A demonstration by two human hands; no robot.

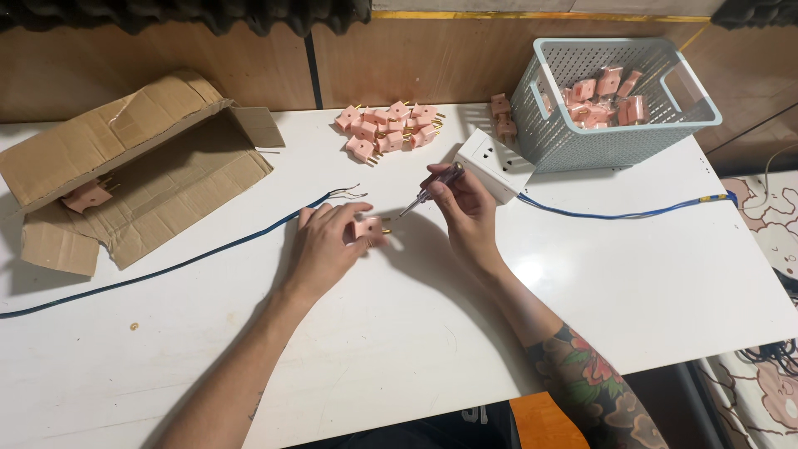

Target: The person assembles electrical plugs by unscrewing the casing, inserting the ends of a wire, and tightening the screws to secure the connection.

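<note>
White bench (648, 291) fills most of the frame, with a brown wooden wall behind it along the top. At the middle, the left hand (326, 245) rests on the bench, its fingers (347, 218) pinching a pink plug (368, 228) whose brass pins point right. Just right of it, the right hand (465, 208) has its fingers closed round a screwdriver (432, 189), the tip slanting down-left toward the plug and near its pins. A blue cable (166, 268) runs from the left edge up to bare wire ends just above the left hand. A white socket strip (495, 162) lies just behind the right hand, with another blue cable (623, 214) leading off to the right. A heap of pink plugs (389, 126) sits at upper centre. A grey basket (611, 104) in the upper right holds more plugs and touches the strip. An open cardboard box (141, 179) at the upper left has one plug (86, 196) inside.
</note>
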